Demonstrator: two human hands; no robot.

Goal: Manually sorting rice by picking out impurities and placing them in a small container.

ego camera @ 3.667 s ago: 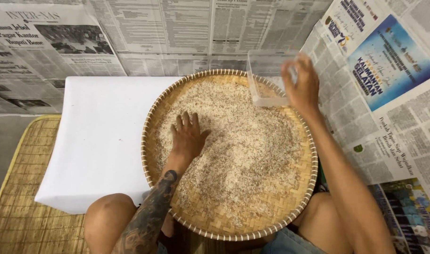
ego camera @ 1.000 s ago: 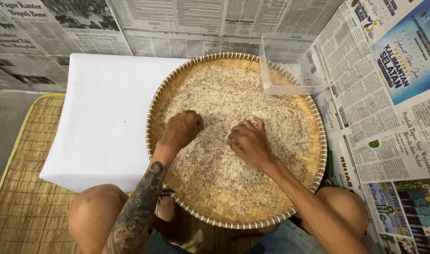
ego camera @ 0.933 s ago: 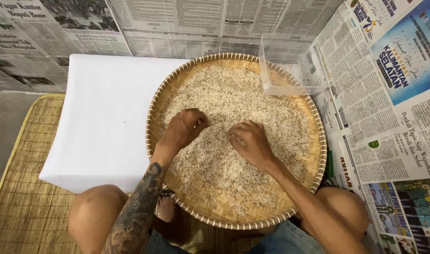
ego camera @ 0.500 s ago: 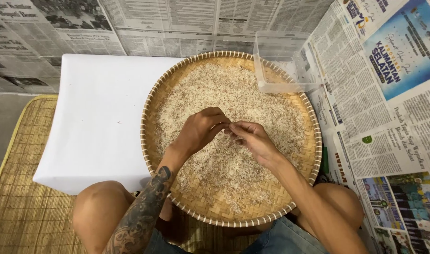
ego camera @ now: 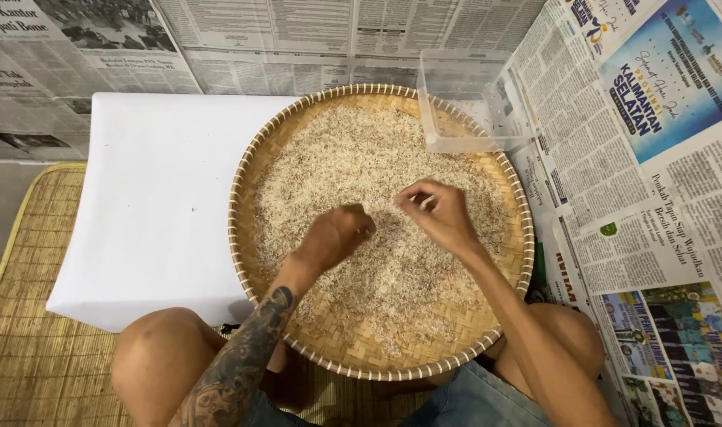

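Your left hand rests curled on the rice in the tray; your right hand pinches above the grains, what it holds is unclear.

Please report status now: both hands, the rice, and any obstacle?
Left hand and right hand pinching in rice. Rice spread over woven tray. Clear container on tray rim, apart from hands.

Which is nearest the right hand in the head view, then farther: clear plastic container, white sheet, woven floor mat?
1. Clear plastic container, beyond the right hand, on the tray's far right rim.
2. White sheet, left of the tray.
3. Woven floor mat, far left, near corner.
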